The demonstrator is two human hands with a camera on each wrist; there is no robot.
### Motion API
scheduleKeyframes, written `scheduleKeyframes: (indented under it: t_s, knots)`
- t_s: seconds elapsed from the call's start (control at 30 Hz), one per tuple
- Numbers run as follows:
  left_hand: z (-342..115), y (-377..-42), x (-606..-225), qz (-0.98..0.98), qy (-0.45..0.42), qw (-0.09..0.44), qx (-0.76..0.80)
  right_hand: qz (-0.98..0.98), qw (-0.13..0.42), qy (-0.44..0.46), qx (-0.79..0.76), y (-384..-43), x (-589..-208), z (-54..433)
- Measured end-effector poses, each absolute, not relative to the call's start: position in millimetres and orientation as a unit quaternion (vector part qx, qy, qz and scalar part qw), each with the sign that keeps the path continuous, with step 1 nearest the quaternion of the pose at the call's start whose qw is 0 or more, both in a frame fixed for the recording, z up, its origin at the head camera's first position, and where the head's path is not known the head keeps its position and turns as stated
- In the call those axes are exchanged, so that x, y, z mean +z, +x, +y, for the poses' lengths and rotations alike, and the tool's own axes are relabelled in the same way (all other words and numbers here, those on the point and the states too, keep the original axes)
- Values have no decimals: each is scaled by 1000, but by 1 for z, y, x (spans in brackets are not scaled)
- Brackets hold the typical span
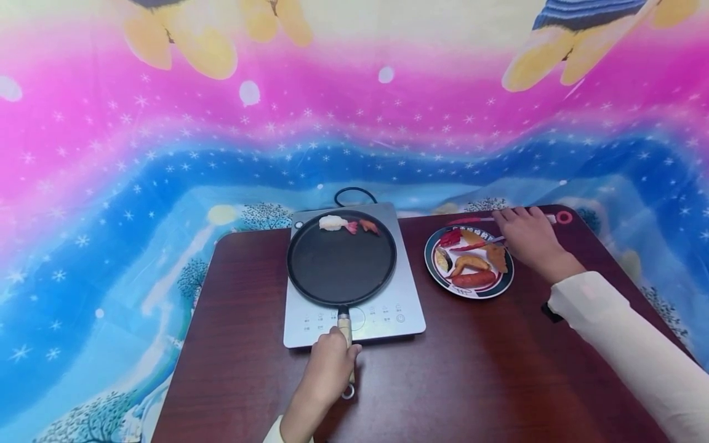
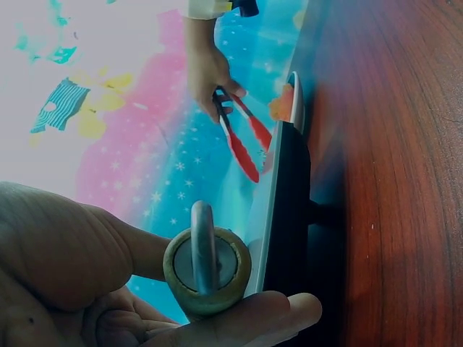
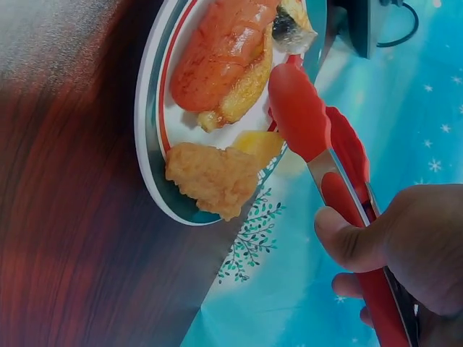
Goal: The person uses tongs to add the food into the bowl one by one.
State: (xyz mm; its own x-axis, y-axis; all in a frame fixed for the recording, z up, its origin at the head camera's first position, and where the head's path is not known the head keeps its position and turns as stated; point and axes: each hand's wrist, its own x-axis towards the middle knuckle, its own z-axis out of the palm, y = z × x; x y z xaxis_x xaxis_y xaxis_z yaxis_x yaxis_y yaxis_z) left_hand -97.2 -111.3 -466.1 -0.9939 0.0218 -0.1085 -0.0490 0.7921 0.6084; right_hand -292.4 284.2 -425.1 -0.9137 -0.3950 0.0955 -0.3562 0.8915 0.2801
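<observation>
My left hand (image 1: 331, 363) grips the wooden handle (image 1: 344, 329) of a round black flat pan (image 1: 343, 267). At the pan's far edge lie a shrimp sushi (image 1: 333, 223) and a small reddish-brown piece (image 1: 368, 227). My right hand (image 1: 528, 239) holds red-tipped tongs (image 3: 304, 116), its thumb and fingers around their arms. The tongs' tips stand apart over the far side of a plate (image 1: 429, 264). On that plate are a sausage (image 1: 473, 279), a curved golden piece (image 1: 471, 263), a fried piece (image 3: 213, 177) and other food.
Beneath the pan is a silver induction cooker (image 1: 412, 317) with a black cable (image 1: 354, 189) looping behind it. The plate stands to its right on the dark wooden table (image 1: 471, 369). A patterned cloth (image 1: 354, 141) hangs behind the table's far edge.
</observation>
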Motion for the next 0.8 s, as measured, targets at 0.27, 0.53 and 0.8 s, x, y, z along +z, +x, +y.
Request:
scheduleKeyframes:
  t_s: [0.27,0.53,0.8]
  knots:
    - [-110,-97,-466,946,3,45,321,-975,46,174,-133,-300,-427,288]
    - [-109,-97,-465,946,-7,51,319,-980,31,158,-120,-304,-435,294]
    - [-109,-96,-465,947,-15,51,318,-980,40,161,-107,-306,-450,300]
